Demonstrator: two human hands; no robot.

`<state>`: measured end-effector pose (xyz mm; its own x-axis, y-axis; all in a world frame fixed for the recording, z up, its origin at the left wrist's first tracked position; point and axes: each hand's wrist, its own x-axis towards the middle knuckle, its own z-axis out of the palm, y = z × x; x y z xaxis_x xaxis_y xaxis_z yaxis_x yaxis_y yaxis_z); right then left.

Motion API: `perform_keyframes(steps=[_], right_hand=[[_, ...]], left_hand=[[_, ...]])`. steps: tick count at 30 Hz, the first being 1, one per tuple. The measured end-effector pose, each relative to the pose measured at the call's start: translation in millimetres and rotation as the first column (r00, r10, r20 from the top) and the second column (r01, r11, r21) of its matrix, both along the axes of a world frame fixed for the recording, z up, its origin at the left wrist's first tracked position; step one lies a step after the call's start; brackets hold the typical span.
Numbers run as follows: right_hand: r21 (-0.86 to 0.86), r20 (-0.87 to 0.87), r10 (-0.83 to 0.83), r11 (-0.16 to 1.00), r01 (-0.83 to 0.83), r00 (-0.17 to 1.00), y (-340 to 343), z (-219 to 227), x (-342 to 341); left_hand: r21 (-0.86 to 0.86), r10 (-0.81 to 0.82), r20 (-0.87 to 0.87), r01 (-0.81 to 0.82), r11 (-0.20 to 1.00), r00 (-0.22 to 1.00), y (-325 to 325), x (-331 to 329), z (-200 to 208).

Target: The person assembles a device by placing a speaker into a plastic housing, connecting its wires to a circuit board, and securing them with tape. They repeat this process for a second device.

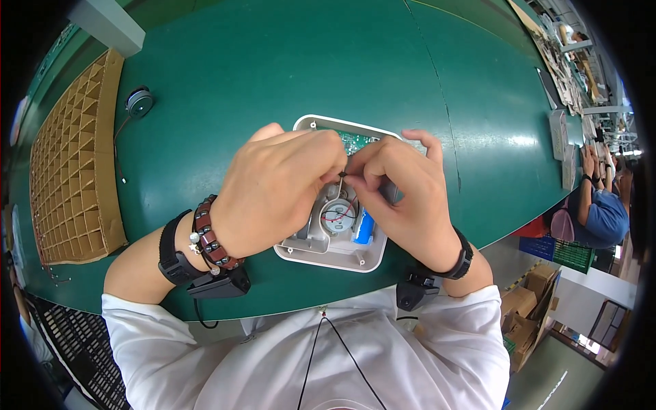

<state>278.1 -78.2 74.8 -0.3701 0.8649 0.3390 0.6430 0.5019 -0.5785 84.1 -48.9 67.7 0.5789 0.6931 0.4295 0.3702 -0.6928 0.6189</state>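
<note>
A white plastic housing lies open side up on the table in front of me. Inside it are a green circuit board, a round speaker-like part with thin red and black wires, and a blue cylindrical battery. Over the middle of the housing, my left hand and my right hand meet, fingertips pinched around a small dark piece. A thin light lead runs down from it. Its exact kind is too small to tell. My left hand's fingers partly cover the board.
A cardboard divider box stands on the left of the green table. Near it rests a round dark speaker with a trailing cable. Clear plastic bins sit along the right side, where another person works.
</note>
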Motion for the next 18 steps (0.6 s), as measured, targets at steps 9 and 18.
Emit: perform_keyframes(steps=[9, 18], right_hand=[[-0.064, -0.101, 0.036, 0.997, -0.043, 0.994, 2.3, 0.5, -1.9], [-0.144, -0.077, 0.099, 0.983, -0.109, 0.992, 8.9, 2.6, 6.3]], left_hand=[[0.032, -0.100, -0.008, 0.101, 0.994, 0.995, 0.1, 0.1, -1.9], [0.055, -0.102, -0.064, 0.106, 0.993, 0.993, 1.3, 2.1, 3.5]])
